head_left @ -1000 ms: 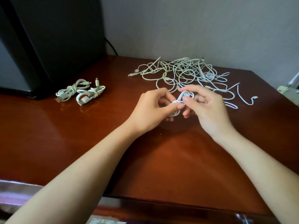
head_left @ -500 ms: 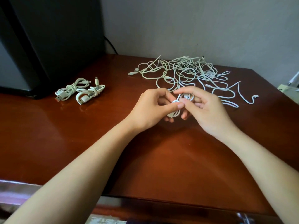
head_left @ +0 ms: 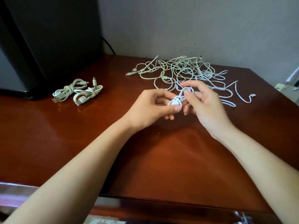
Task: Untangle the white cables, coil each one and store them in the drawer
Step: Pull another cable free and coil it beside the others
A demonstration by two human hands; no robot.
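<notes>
My left hand (head_left: 150, 109) pinches the coiled cable (head_left: 176, 101) at its near end, thumb clamped on. My right hand (head_left: 205, 105) nips its far loop between thumb and forefinger

I see the left hand (head_left: 150, 109) gripping a small coiled cable (head_left: 177, 101) above the brown table (head_left: 161, 159), and the right hand (head_left: 205, 104) pinches its upper loop. Behind them lies the tangle of white cables (head_left: 186, 71). At the left, two finished coils (head_left: 77, 92) lie side by side near a black box (head_left: 48, 38).
</notes>
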